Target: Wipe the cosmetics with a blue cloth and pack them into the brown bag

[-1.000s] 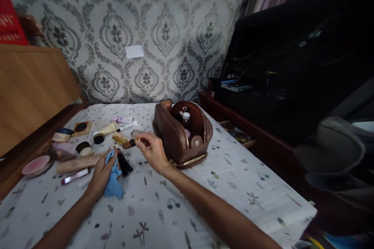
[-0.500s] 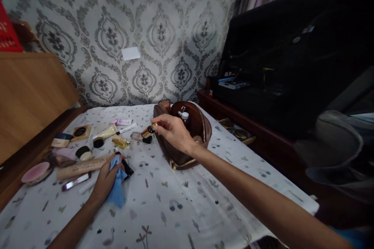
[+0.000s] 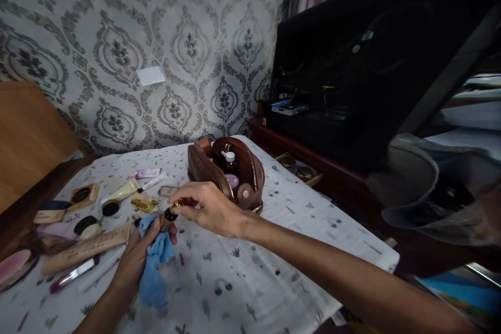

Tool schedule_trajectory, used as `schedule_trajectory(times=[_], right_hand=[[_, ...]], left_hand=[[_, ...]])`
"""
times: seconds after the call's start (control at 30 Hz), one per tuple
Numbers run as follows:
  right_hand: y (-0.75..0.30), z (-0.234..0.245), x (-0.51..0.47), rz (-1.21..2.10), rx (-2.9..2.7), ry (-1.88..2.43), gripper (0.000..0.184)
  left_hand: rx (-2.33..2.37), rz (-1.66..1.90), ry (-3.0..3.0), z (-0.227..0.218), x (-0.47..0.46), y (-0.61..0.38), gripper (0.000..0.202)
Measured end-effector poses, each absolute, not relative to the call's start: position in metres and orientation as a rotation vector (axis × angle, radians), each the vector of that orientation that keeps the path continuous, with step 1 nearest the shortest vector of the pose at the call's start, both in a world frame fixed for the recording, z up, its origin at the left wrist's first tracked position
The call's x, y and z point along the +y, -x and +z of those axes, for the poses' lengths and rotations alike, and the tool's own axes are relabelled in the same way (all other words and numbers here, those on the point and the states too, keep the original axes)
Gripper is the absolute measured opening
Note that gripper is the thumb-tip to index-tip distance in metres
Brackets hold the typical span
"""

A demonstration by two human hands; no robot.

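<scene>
One bed (image 3: 274,250) under a printed sheet carries everything. At its right edge stands a big black open case (image 3: 352,62). A brown zip bag (image 3: 207,169) sits near the far edge of the bed, mouth open, with a white-capped bottle (image 3: 230,159) upright inside.

Your right hand (image 3: 213,209) hovers just in front of the bag, thumb and forefinger pinching the top of a small bottle (image 3: 169,215), the other fingers loosely curled. Your left hand (image 3: 135,253) is left of it and lower, its fingers closed around a blue cloth (image 3: 154,271) and the thumb raised.

Toward the left edge of the bed lie a long beige tube (image 3: 86,248), a cream tube (image 3: 125,190), a pink compact (image 3: 13,266) and a gold-coloured piece (image 3: 144,202).

Key relation: the small bottle is above mid-bed, between your two hands. Its long axis slants from the right fingertips (image 3: 183,202) down-left to the cloth bunched at your left thumb. Its lower end is at the cloth, but I can't tell if it touches. The right hand holds it and the left is right beside it.

Writing: the long beige tube has print, too blurred to read. No brand or label is legible on the small bottle or the bag.
</scene>
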State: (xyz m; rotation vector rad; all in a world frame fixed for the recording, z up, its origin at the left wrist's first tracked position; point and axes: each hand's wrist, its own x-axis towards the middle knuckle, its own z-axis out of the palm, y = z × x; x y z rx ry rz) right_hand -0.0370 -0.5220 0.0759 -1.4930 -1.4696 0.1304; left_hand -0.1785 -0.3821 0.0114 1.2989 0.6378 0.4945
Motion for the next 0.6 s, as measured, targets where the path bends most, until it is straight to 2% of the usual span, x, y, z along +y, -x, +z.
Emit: schedule_trajectory(times=[0.17, 0.3, 0.43, 0.53, 0.6], right_hand=[[0.035, 0.080, -0.537, 0.092, -1.443, 1.463, 0.012], [0.021, 0.091, -0.550, 0.041, -1.297, 1.368, 0.009], [-0.021, 0.110, -0.559, 0.026, -1.107, 1.311, 0.016], [-0.059, 0.123, -0.555, -0.163, -1.034, 1.495, 0.015], [-0.081, 0.127, -0.546, -0.325, -1.054, 1.764, 0.012]], left_hand=[[0.633, 0.509, -1.316, 0.002, -0.393, 0.170, 0.067], [0.537, 0.378, -1.472, -0.020, -0.396, 0.168, 0.062], [0.426, 0.247, -1.598, -0.032, -0.394, 0.166, 0.058], [0.380, 0.209, -1.616, -0.035, -0.392, 0.166, 0.054], [0.367, 0.188, -1.620, -0.035, -0.391, 0.167, 0.052]])
